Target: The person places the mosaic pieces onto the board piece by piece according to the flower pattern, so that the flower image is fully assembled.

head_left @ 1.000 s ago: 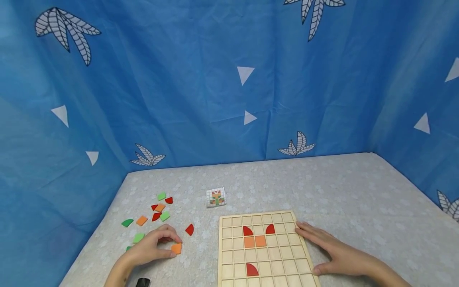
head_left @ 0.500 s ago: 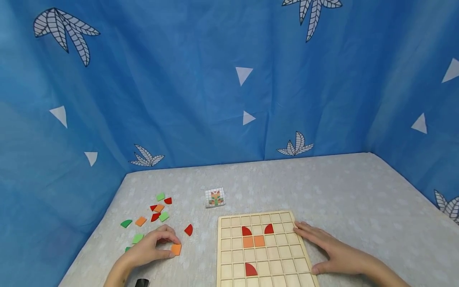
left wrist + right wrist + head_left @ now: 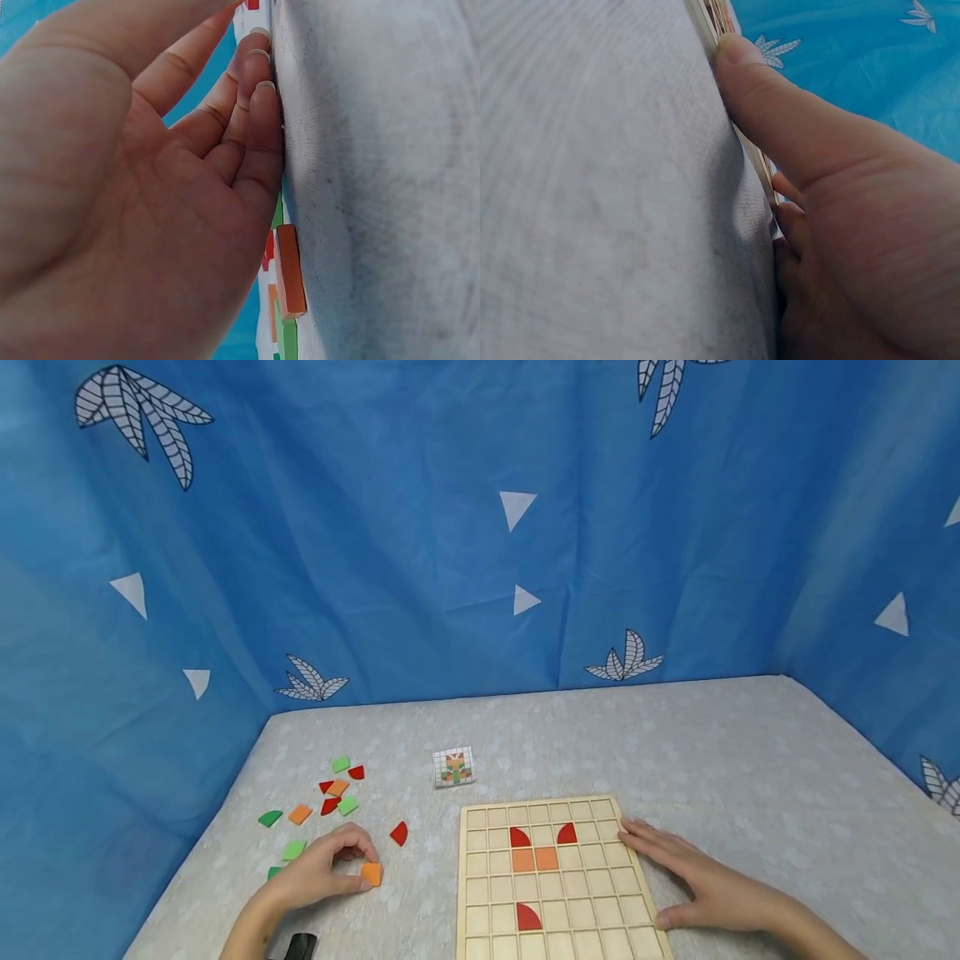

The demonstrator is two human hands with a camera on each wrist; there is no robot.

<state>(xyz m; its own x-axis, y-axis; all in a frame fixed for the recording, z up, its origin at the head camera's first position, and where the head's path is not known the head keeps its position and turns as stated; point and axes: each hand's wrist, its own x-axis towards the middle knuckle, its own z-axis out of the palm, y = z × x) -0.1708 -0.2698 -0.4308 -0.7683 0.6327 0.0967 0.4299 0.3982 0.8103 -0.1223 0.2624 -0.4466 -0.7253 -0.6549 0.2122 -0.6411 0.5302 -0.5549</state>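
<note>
At the left of the table, my left hand point(image 3: 330, 864) pinches a small orange square tile point(image 3: 371, 873) between thumb and fingertips. In the left wrist view the fingertips point(image 3: 264, 105) of that hand reach down to the cloth. My right hand point(image 3: 697, 885) lies along the right edge of a wooden grid board point(image 3: 462, 860), its fingers stretched out and its thumb point(image 3: 742, 56) touching the rim. Three red quarter-round tiles, one a red tile point(image 3: 528, 917) in a lower cell, and two orange squares, one an orange tile point(image 3: 547, 858), sit in the board's cells.
Loose tiles lie scattered beyond the left hand, among them a green leaf-like tile point(image 3: 270, 817), a light green tile point(image 3: 294, 850) and a red tile point(image 3: 399, 833). A pattern card point(image 3: 453, 767) lies behind the board. A black object point(image 3: 302, 946) shows by the left wrist.
The left fingers have drawn in on the orange tile, which now looks slightly tipped up. The right hand keeps its place at the board; the head view has shifted a little.
</note>
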